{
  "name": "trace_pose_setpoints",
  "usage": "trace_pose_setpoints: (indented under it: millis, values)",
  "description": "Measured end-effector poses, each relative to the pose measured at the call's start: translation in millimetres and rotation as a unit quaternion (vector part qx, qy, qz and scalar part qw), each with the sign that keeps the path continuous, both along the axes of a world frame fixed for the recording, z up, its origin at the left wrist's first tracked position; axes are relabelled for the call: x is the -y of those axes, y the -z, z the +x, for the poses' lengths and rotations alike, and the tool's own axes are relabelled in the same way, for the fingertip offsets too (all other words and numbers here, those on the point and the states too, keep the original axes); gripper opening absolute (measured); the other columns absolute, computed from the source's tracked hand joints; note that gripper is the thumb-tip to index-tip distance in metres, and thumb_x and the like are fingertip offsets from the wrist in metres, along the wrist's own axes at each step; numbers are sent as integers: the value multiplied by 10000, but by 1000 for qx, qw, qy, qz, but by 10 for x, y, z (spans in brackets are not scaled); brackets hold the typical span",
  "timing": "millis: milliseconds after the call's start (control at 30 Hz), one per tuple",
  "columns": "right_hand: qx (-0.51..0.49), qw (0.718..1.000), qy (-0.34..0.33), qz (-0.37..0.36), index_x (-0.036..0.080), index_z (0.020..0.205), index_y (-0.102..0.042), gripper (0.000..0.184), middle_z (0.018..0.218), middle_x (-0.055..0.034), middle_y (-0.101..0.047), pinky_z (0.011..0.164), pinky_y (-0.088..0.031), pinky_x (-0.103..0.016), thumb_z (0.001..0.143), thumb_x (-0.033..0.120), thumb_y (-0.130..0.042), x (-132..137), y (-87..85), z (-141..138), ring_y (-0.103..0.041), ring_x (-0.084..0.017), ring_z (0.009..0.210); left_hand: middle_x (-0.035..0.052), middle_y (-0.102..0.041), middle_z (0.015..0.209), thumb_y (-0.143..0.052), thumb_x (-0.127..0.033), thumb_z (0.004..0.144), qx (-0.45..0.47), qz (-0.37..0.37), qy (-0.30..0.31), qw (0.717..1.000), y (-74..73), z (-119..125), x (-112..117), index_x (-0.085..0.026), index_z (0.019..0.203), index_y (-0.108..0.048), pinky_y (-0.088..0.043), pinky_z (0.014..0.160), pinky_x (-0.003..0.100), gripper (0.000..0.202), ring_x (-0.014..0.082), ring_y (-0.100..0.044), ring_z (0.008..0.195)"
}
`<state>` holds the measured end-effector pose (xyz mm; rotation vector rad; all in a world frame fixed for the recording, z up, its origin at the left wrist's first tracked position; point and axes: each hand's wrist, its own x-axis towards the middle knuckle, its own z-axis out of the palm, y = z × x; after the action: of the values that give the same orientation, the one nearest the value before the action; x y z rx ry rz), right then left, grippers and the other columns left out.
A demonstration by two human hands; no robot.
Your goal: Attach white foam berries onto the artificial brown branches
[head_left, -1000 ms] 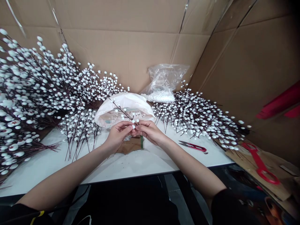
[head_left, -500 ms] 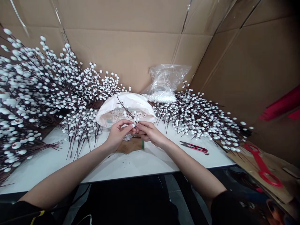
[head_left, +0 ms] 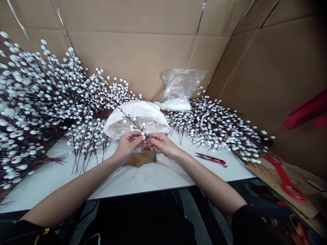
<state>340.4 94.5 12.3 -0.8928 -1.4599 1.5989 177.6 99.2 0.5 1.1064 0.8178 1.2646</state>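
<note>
A dark brown artificial berry branch [head_left: 130,118] with a few white berries slants up and left between my two hands, in front of a white bag. My right hand [head_left: 160,144] is closed, its thumb and fingers pinching the branch low down by its stem. My left hand [head_left: 129,144] is closed beside it, thumb and forefinger pinched at a white berry [head_left: 142,134] on the lower part of the branch. The fingertips of both hands nearly meet and partly hide the stem. Loose white berries [head_left: 150,124] lie inside the open white bag [head_left: 136,106].
Large bundles of white berry branches [head_left: 63,85] fill the left side, and another pile [head_left: 217,124] lies at the right. Red-handled thread snips [head_left: 211,158] rest on the white table [head_left: 153,183]. Behind the bag is a clear plastic bag [head_left: 178,88]. A brown piece of cardboard [head_left: 140,159] sits below my hands.
The branch has tipped further to the left, and more of its berries show above my fingers. My right hand has turned slightly, while both hands stay close together.
</note>
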Motion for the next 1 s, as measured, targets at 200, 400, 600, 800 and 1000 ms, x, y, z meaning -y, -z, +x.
trace_pose_setpoints:
  millis: [200, 400, 600, 800, 1000]
  values:
    - [8, 1000, 1, -14, 154, 623, -528, 111, 490, 43, -506, 344, -172, -167, 719, 209, -528, 11, 4, -10, -310, -30, 357, -2, -676, 679, -764, -286, 641, -9, 5, 15, 1000, 10, -21, 1, -145, 794, -617, -571, 682, 315, 255, 142, -662, 613]
    - [5, 1000, 5, -16, 149, 630, -545, 123, 487, 37, -523, 348, -175, -169, 722, 230, -536, 19, 3, -21, -316, -33, 357, 9, -684, 693, -767, -305, 641, -21, 8, 18, 1000, 21, -32, 1, -145, 796, -627, -565, 697, 321, 263, 147, -663, 626]
    - [2, 1000, 15, 1, 159, 591, -527, 165, 474, 43, -526, 352, -181, -175, 738, 235, -520, 17, 19, -32, -312, -33, 348, 11, -690, 707, -769, -303, 640, -17, 16, 18, 1000, 31, -28, -1, -148, 775, -635, -561, 712, 320, 245, 142, -657, 635]
    - [-7, 1000, 14, 2, 161, 591, -526, 172, 473, 46, -525, 358, -183, -176, 746, 236, -523, 14, 34, -42, -314, -33, 351, 5, -685, 700, -759, -288, 662, -22, 26, 11, 999, 38, -25, 11, -149, 780, -644, -553, 715, 295, 215, 128, -647, 646]
    - [-17, 1000, 19, 1, 156, 612, -553, 161, 476, 45, -526, 359, -181, -178, 740, 254, -541, 14, 36, -61, -320, -35, 351, 8, -677, 692, -750, -289, 669, -33, 45, 0, 998, 45, -9, 5, -146, 761, -646, -543, 701, 292, 200, 132, -639, 642]
